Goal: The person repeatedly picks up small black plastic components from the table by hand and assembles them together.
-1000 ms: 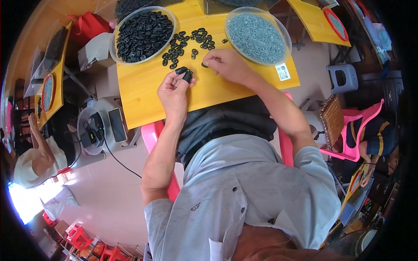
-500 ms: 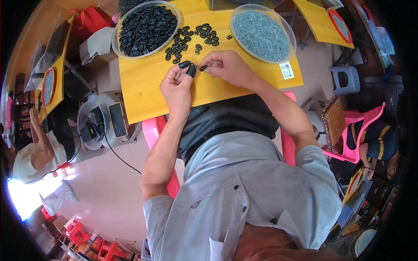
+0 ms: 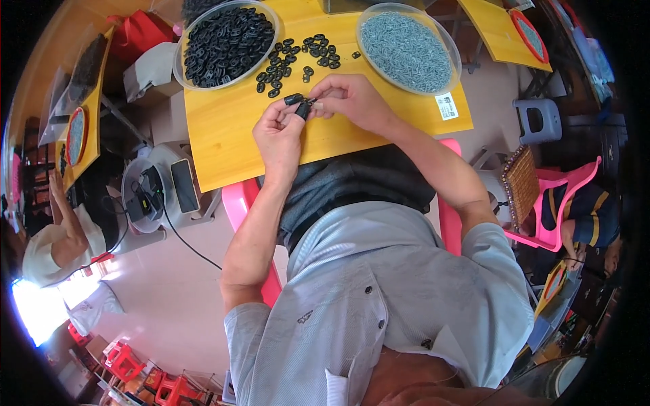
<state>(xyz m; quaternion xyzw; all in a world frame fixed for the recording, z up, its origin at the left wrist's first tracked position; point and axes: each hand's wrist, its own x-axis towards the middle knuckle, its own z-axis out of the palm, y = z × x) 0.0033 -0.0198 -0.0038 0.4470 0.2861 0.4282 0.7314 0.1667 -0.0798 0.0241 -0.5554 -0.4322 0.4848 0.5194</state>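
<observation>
My left hand (image 3: 279,132) pinches a small black plastic part (image 3: 298,105) over the yellow table (image 3: 223,128). My right hand (image 3: 352,98) meets it from the right, its fingertips on a tiny grey piece at the same part. Beyond the hands lies a loose scatter of black parts (image 3: 298,57). A clear bowl of black parts (image 3: 227,37) stands at the far left, and a clear bowl of small grey metal pieces (image 3: 406,44) at the far right.
A pink plastic chair (image 3: 237,203) is under me. A grey stool with a phone and cables (image 3: 162,193) stands to my left. Another person sits at the left edge (image 3: 51,243), one more at the right (image 3: 582,216). A second yellow table (image 3: 497,30) is at upper right.
Both hands came together above the table; my right hand left the tabletop and now touches the black part held in my left hand.
</observation>
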